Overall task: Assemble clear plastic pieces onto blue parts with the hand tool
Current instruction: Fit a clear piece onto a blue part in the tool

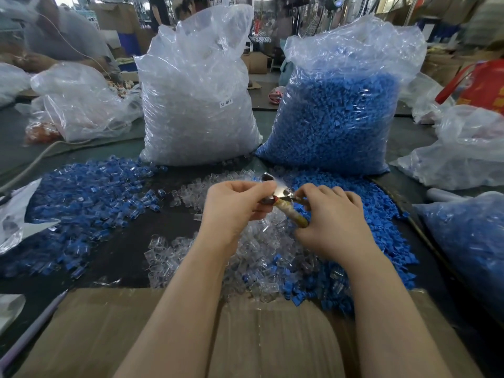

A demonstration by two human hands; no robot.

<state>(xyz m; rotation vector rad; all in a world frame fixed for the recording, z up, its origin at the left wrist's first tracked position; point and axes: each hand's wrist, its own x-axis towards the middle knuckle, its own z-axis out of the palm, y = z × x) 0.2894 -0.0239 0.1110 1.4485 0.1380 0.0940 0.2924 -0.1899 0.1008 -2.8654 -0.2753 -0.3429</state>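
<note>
My right hand (331, 222) grips the hand tool (290, 207), a metal-jawed plier with a tan wrapped handle, held above the table's middle. My left hand (231, 205) has its fingers curled at the tool's jaws, pinching something small there that I cannot make out. Beneath my hands lies a heap of loose clear plastic pieces (259, 257). Loose blue parts (381, 214) spread to the right. On the left sits a pile of blue parts with clear pieces on them (90, 200).
Two tall plastic bags stand behind: one of clear pieces (196, 105), one of blue parts (338, 118). Another bag of blue parts (469, 246) lies at the right. A cardboard flap (109, 336) covers the near edge. More bags sit at the far left and right.
</note>
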